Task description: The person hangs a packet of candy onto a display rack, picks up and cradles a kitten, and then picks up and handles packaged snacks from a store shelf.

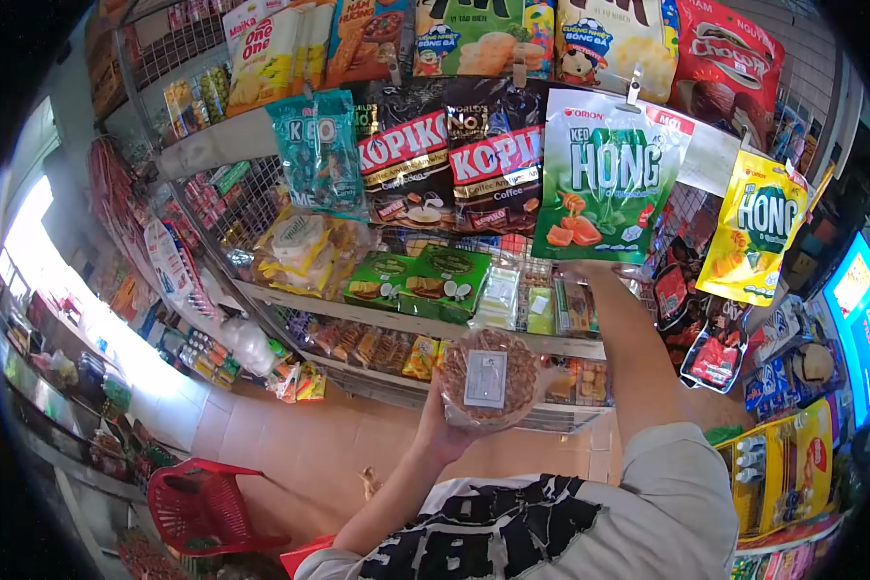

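My left hand (443, 425) is closed around a clear-wrapped round package of brown snacks (512, 382) with a pale printed label facing up. It is held in front of the lower shelves. My right arm stretches forward to the middle shelf, and my right hand (597, 274) passes under a hanging green candy bag (604, 179); its fingers are hidden there. Near that hand, small packets (575, 307) stand on the shelf. Two green boxes (445, 278) lie farther left, beside a bundle of yellow-and-clear packages (304, 253).
Black Kopiko coffee candy bags (498, 159) and a teal candy bag (317, 155) hang at the front of the rack. A yellow candy bag (752, 230) hangs at right. On the tiled floor behind left stands a red plastic chair (203, 503). A lit screen (855, 324) is far right.
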`<state>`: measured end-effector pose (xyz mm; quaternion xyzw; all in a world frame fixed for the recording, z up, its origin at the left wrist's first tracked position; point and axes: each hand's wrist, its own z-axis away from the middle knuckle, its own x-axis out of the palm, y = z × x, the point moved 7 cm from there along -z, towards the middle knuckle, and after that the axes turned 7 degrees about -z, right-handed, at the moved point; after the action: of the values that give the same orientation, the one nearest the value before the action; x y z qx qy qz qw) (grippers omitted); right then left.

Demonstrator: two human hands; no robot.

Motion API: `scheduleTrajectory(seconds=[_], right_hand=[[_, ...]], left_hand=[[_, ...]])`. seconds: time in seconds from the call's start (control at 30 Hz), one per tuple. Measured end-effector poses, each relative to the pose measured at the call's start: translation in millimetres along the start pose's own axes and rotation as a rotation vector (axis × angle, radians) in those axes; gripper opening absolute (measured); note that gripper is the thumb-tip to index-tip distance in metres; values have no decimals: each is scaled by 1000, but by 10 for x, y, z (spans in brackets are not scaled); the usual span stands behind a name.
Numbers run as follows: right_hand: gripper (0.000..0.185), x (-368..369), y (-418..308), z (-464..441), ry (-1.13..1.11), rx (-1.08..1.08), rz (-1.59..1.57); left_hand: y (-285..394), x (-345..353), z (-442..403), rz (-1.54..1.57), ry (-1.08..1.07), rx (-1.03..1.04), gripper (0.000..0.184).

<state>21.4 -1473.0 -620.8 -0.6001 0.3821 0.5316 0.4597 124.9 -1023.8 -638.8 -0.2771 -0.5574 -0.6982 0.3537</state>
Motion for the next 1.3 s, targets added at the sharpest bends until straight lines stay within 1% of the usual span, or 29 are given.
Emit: scheduleTrajectory(seconds=[0.07, 0.2, 0.27, 0.33, 0.43, 0.5, 0.57, 0.6, 0.63, 0.7, 0.73, 0.77, 0.8, 0.83, 0.87, 0.93, 1.0, 1.03, 1.1, 1.13, 1.17, 1.2, 1.27, 1.3], right_hand=[[82, -128, -164, 29, 133, -76, -89], [87, -396, -488, 359, 306, -255, -287], [89, -539, -644, 700, 298, -344, -412], [91, -692, -782, 1094, 251, -411, -521], [95, -1023, -849, 1852, 177, -439, -630], [98, -1297, -856, 2399, 177, -432, -681], [98, -1543, -917, 2892, 201, -435, -713], [99, -1628, -942, 3102, 233, -448, -747], [99, -1665, -967, 3268, 233, -432, -744], [98, -1741, -1050, 3612, 408, -442, -551], [98, -1696, -1112, 3779, 500, -418, -495], [98, -1624, -1171, 3864, 501, -401, -491], [98, -1507, -1224, 3889, 444, -355, -444], [98, -1373, -1275, 3914, 387, -310, -398], [101, -1280, -1331, 3972, 446, -296, -346], [103, -1271, -1364, 4087, 460, -266, -341], [104, -1305, -1373, 4188, 471, -239, -337], [104, -1335, -1345, 4245, 485, -247, -353], [104, -1278, -1208, 4306, 502, -253, -365], [102, -1155, -1066, 4302, 536, -334, -580], [100, -1045, -948, 4312, 565, -417, -796], [100, -953, -889, 4333, 569, -418, -791], [81, -612, -664, 4271, 371, -217, -1351], [81, -481, -631, 4246, 372, -226, -1348]], left_hand=[[18, 1, -88, 46, -138, 40, 79], [9, 4, -187, 76, -174, 11, 81], [-25, -41, -239, 56, -113, -56, 94], [-57, -132, -356, 25, -121, -45, 96], [-63, -92, -400, 22, -134, -46, 99], [-79, -74, -413, 54, -136, -69, 99], [-117, -75, -441, 52, -213, -79, 101], [-138, -94, -434, 54, -211, -95, 101], [-150, -94, -441, 32, -218, -102, 100], [-197, -91, -464, 11, -229, -128, 100], [-224, -116, -488, -14, -195, -132, 99], [-224, -121, -491, -41, -161, -135, 98], [-223, -110, -447, -63, -170, -193, 90], [-239, -108, -431, -65, -177, -205, 90], [-236, -101, -430, -78, -177, -178, 89], [-248, -133, -449, -88, -186, -158, 87], [-274, -150, -477, -3, -310, -133, 82], [-257, -144, -431, -2, -314, -141, 82], [-243, -127, -316, 27, -328, -226, 79], [-210, -119, -281, 27, -333, -229, 79], [-192, -137, -254, 22, -293, -249, 79], [-173, -144, -228, 17, -255, -268, 79], [-104, -91, -150, 6, -239, -256, 80], [-69, -74, -103, -7, -217, -247, 80]])
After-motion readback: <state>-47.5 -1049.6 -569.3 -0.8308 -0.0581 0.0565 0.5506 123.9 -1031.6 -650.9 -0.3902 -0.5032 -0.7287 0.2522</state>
